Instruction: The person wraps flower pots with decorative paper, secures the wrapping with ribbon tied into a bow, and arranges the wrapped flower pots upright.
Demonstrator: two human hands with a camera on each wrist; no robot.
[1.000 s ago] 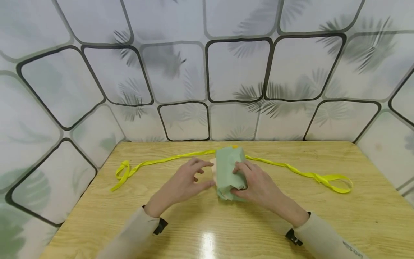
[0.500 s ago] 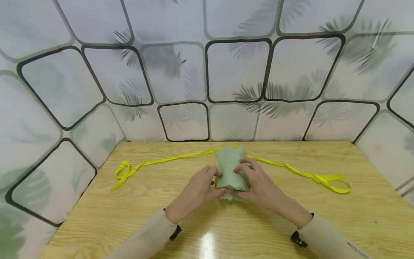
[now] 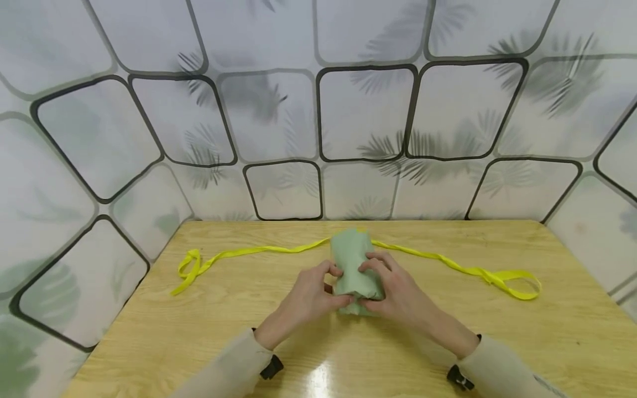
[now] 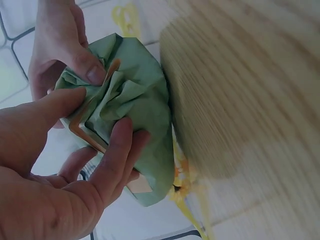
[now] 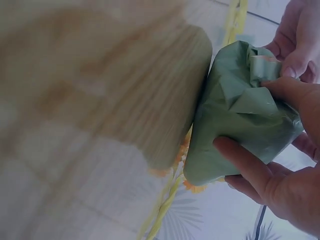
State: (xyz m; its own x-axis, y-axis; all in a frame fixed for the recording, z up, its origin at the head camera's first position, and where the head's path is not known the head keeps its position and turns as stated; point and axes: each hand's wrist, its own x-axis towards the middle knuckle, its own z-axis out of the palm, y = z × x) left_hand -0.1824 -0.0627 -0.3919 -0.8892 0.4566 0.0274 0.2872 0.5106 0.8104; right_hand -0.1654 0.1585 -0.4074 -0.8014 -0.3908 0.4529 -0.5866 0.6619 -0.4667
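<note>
A package in soft green wrapping paper (image 3: 351,254) sits on the table between both hands. My left hand (image 3: 314,290) grips its left side, fingers bent over the edge and thumb at the near end. From the right, my right hand (image 3: 400,290) holds it with curled fingers on top and the thumb at that same end. In the left wrist view the folded paper end (image 4: 117,92) is crumpled, with a tan edge showing beside the thumbs. The right wrist view shows smooth green paper (image 5: 220,145) under the right fingers. The package's underside is hidden.
A yellow ribbon (image 3: 259,250) runs behind the package across the wooden table (image 3: 219,309), with a loop toward each side. Orange flower-like bits (image 5: 194,187) show by the package's far end. A patterned cloth wall (image 3: 368,116) borders the table's back.
My left hand has moved right, from beside a loose pale paper flap onto the package; the flap is now out of sight. The right hand keeps its hold with little movement.
</note>
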